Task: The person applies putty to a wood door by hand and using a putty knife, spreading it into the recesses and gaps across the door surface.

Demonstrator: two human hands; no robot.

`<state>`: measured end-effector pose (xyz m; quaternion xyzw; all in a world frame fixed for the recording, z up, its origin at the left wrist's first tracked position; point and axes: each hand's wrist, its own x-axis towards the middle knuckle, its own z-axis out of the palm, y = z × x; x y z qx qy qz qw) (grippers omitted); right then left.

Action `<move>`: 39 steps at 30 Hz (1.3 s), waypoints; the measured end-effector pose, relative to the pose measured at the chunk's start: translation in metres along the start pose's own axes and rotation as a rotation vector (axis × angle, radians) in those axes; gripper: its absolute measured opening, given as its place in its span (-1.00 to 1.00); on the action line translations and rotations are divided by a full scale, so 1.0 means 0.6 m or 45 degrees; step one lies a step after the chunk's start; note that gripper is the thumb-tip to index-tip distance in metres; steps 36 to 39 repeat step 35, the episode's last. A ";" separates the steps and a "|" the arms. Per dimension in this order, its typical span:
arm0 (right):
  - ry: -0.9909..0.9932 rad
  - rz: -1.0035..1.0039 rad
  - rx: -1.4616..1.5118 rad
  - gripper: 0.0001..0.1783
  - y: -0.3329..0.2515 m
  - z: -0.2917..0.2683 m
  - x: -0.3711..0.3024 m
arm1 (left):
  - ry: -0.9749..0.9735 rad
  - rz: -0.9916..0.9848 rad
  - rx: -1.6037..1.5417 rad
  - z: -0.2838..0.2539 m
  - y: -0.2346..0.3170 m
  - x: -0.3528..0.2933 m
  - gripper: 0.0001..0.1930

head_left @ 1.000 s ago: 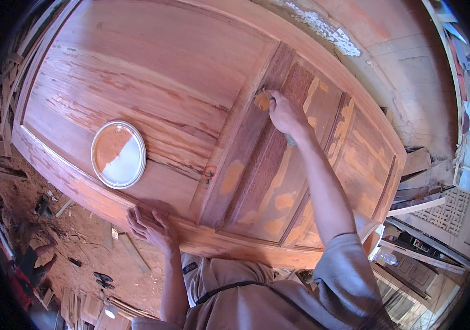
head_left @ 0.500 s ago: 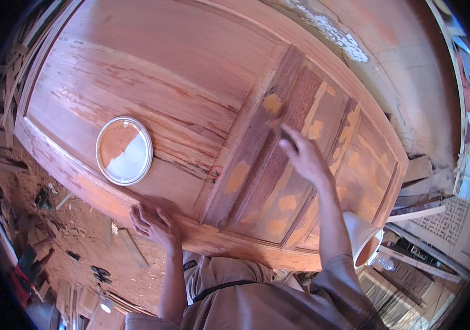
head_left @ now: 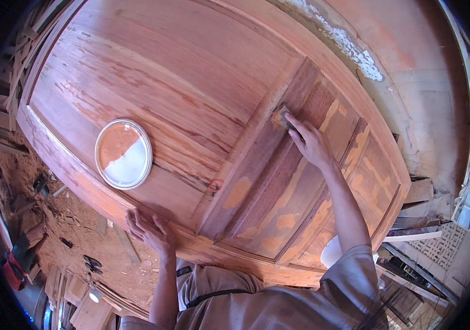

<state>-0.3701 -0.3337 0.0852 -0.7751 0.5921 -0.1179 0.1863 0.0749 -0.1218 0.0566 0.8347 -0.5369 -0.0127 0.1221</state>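
Observation:
A large reddish-brown panelled wooden door (head_left: 191,99) lies before me, with light orange filler patches (head_left: 236,192) on its rails and panels. My right hand (head_left: 313,144) pinches a small, flat brown-grey piece (head_left: 282,117), pressed on the cross rail; its exact kind is unclear. My left hand (head_left: 152,234) rests on the door's near edge, fingers apart, holding nothing. Just beyond it, a round white lid (head_left: 146,171) lies on the door, partly covered with orange-brown paste. A white bucket (head_left: 331,253) shows partly behind my right forearm.
Sawdust and wood scraps (head_left: 81,220) cover the ground at left, with a pair of dark sandals (head_left: 92,264). A pale, stained surface (head_left: 411,110) runs along the door's far side. Boards and a latticed panel (head_left: 438,245) stand at the right.
My right hand has moved up along the rail with the flat piece, which now lies over a filler patch. The view has shifted slightly; my arm hides more of the bucket. My left hand stays put.

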 end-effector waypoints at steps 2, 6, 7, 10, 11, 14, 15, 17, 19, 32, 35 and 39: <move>-0.109 0.050 -0.048 -0.49 -0.011 -0.010 0.009 | -0.011 -0.001 0.023 -0.001 0.000 -0.001 -0.40; -0.287 0.136 -0.140 -0.48 -0.015 -0.016 0.024 | -0.017 -0.019 0.045 0.002 0.000 -0.002 -0.40; -0.285 0.136 -0.139 -0.48 -0.014 -0.016 0.025 | -0.015 -0.017 0.046 0.001 0.000 -0.002 -0.40; -0.248 0.100 -0.119 -0.49 -0.002 -0.008 0.024 | -0.036 -0.027 0.065 -0.002 0.002 -0.002 -0.40; -0.233 0.105 -0.062 -0.49 0.006 -0.004 0.023 | -0.044 -0.029 0.067 -0.001 0.003 0.000 -0.41; -0.181 0.035 -0.009 -0.49 0.023 -0.004 0.019 | -0.053 -0.038 0.076 -0.004 0.007 -0.001 -0.41; -0.145 -0.039 -0.012 -0.49 0.026 -0.009 0.020 | -0.056 -0.046 0.082 -0.005 0.006 -0.001 -0.41; -0.205 -0.041 -0.031 -0.49 0.037 -0.048 0.019 | -0.057 -0.048 0.040 -0.006 0.001 -0.003 -0.41; -0.264 -0.043 -0.056 -0.49 0.039 -0.068 0.022 | -0.056 -0.049 -0.006 -0.007 0.002 0.002 -0.42; -0.123 0.059 -0.177 -0.48 0.032 -0.002 0.032 | -0.060 -0.035 0.023 -0.005 -0.004 -0.001 -0.40; -0.147 0.056 -0.302 -0.42 0.050 -0.019 0.013 | -0.042 -0.041 0.004 0.001 -0.013 -0.003 -0.39; -0.147 0.056 -0.302 -0.42 0.050 -0.019 0.013 | -0.042 -0.041 0.004 0.001 -0.013 -0.003 -0.39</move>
